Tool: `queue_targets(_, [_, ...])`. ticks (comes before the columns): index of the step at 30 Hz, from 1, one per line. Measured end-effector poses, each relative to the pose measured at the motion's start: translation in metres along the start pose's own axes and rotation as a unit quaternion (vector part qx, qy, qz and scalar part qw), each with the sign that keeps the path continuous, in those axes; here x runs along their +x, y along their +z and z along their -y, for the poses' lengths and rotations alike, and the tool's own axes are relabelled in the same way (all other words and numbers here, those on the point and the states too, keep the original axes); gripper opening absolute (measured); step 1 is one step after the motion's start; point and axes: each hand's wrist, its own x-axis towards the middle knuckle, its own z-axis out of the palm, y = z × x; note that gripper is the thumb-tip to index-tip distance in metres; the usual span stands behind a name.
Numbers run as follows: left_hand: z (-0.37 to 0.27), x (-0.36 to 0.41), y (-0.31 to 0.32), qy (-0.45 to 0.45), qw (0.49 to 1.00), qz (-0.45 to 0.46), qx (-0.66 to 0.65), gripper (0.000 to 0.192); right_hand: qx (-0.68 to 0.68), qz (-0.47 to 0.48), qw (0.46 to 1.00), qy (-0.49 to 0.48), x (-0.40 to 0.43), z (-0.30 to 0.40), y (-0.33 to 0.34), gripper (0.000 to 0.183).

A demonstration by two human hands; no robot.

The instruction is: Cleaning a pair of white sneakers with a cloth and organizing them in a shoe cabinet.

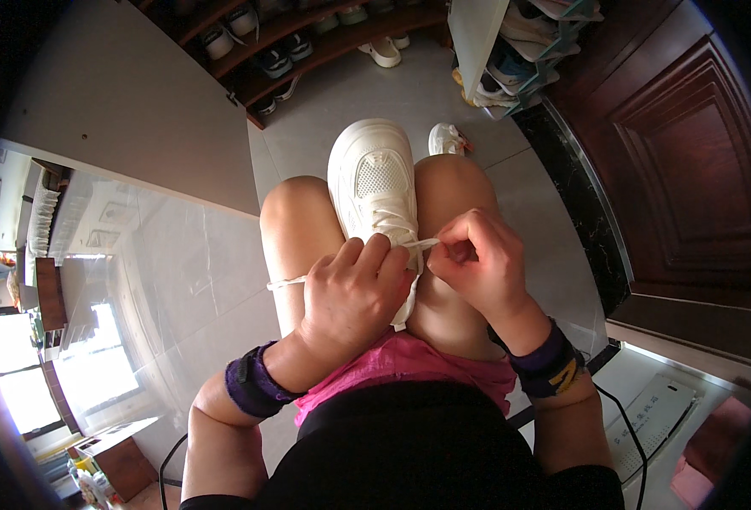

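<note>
A white lace-up sneaker point(375, 172) rests between my bare knees, its toe pointing away from me. My left hand point(356, 287) lies over the shoe's ankle opening, fingers curled on the white shoelace point(394, 220); one lace end sticks out to its left. To the right of the shoe, my right hand point(477, 261) pinches a stretch of the same lace between thumb and forefinger. The lace crossing under my left fingers is partly hidden. Purple wristbands are on both wrists.
Another white shoe point(447, 139) stands on the grey tiled floor point(503, 185) beyond my right knee. Shoe shelves point(324, 35) and a white clog point(382, 51) are ahead. A cabinet door point(140, 108) stands at left, a brown panelled door point(688, 153) at right.
</note>
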Motion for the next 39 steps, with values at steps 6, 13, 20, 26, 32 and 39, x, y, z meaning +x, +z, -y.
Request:
queue_targets(6, [-0.002,-0.003,0.011,-0.011,0.999,0.025,0.039,0.018,0.153,0.111,0.97,0.152,0.001,-0.003,-0.004,0.02])
queue_targets(13, [0.001,0.0,0.022,0.002,0.998,-0.042,0.035,0.014,0.186,0.198,0.957,0.103,0.001,-0.016,-0.011,0.022])
queue_targets(20, [0.008,0.0,0.026,0.018,0.998,-0.056,0.002,0.014,0.155,0.173,0.97,0.066,0.003,-0.017,-0.007,0.015])
queue_targets(26, [0.004,0.0,0.025,-0.032,0.998,-0.014,-0.042,0.01,0.198,0.146,0.931,0.27,-0.008,-0.018,0.006,0.017])
queue_targets(32, [0.011,-0.002,0.012,-0.109,0.962,0.005,-0.251,0.006,0.164,0.133,0.957,0.2,-0.011,-0.014,0.003,0.013])
queue_targets(39, [0.018,-0.019,-0.009,-0.138,0.939,0.077,-0.307,0.006,0.159,0.157,0.973,0.059,0.0,-0.002,0.001,0.019])
